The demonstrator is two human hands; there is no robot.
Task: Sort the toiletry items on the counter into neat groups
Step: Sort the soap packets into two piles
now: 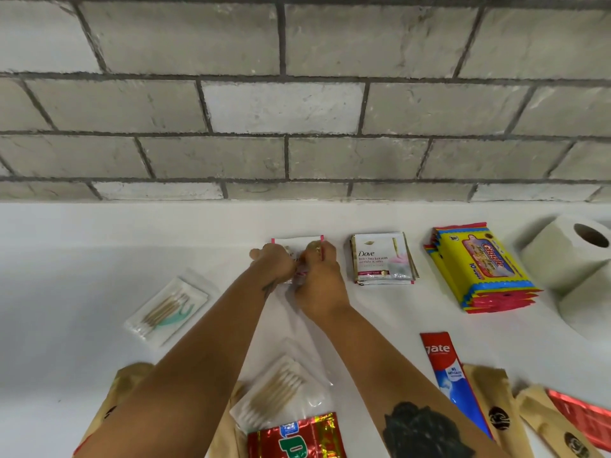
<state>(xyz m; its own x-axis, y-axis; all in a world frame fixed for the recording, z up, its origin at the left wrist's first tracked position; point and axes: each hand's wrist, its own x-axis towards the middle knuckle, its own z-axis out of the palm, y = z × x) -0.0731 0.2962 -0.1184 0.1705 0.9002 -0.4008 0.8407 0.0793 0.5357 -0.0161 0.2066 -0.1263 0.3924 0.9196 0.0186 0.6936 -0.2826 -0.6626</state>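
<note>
Sachet stack (pixel 383 259) lies left of wipes packs (pixel 482 269), tissue rolls (pixel 575 259) rightmost, against wall (pixel 297 110).

Two bare hands, the left hand (pixel 272 261) and the right hand (pixel 319 279), meet over one white pink-edged shampoo sachet (pixel 296 242) under their fingers (pixel 312 249). Just right of the fingers lies one stack of white Dove sachets (pixel 382 259); how many it holds cannot be told. Further right sits one stack of yellow wet-wipe packs (pixel 481 269), count unclear, then two white toilet-paper rolls (pixel 567 256). Left of the fingers lies one clear packet of cotton swabs (pixel 167 309), with a second clear swab packet (pixel 281 391) nearer the person. One red-and-blue toothpaste tube (pixel 446 368) and at least four tan paper sleeves (pixel 492 404) lie along the near edge, beside two red foil packs (pixel 297 436).
</note>
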